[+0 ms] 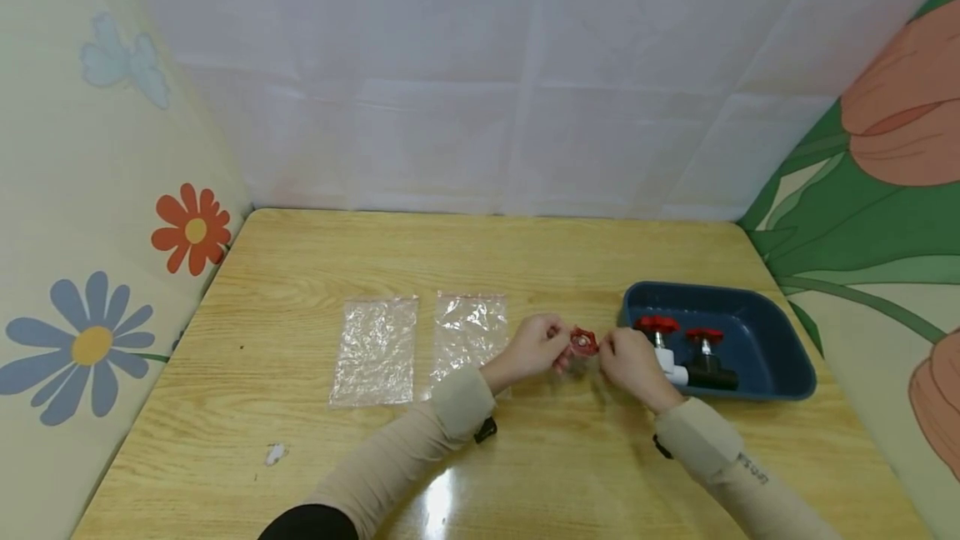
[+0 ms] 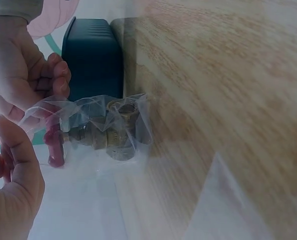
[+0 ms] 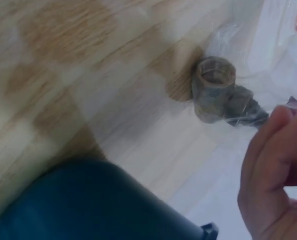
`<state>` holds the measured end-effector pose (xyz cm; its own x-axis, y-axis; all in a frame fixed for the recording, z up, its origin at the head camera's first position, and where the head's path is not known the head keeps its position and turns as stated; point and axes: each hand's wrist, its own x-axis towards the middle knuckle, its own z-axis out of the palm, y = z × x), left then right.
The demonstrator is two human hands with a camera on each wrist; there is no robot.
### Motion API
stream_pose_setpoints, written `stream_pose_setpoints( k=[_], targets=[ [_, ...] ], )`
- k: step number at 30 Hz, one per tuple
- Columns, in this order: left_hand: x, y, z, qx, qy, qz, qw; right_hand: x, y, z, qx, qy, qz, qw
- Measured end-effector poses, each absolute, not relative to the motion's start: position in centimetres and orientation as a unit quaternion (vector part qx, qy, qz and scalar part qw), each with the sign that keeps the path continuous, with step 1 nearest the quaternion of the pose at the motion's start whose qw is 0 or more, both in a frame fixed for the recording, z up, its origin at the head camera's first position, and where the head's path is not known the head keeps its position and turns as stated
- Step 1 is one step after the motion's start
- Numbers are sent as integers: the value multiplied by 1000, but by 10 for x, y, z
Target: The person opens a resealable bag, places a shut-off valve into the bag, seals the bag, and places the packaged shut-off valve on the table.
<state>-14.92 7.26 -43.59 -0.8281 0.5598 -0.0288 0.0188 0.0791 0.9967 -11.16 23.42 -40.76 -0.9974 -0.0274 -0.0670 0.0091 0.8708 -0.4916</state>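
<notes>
A brass valve (image 2: 119,132) with a red handwheel (image 1: 582,342) hangs inside a clear plastic bag (image 2: 96,110), above the wooden table. My left hand (image 1: 532,347) pinches the bag's upper edge on the left, its fingers curled beside the handwheel. On the other side, my right hand (image 1: 633,361) pinches the same edge, thumb against fingers. The right wrist view shows the valve's threaded opening (image 3: 216,72) through the plastic, next to my right fingers (image 3: 273,155). Exactly how the bag's mouth lies between the hands is hard to see.
Two flat clear zip bags (image 1: 372,350) (image 1: 471,332) lie left of my hands. To the right stands a blue bin (image 1: 780,357) holding a white valve (image 1: 667,361) and a black valve (image 1: 708,373), both with red handwheels. A white curtain (image 1: 480,107) rises behind the table.
</notes>
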Motion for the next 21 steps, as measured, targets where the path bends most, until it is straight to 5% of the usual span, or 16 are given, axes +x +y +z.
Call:
stream_pose_setpoints(
  k=[10,21],
  targets=[
    [-153,71,-432,227,709,638,196,-112,236,-409,-14,964,-259,-50],
    [-169,65,-426,289,745,572,185,-109,236,-400,33,930,-366,29]
  ],
)
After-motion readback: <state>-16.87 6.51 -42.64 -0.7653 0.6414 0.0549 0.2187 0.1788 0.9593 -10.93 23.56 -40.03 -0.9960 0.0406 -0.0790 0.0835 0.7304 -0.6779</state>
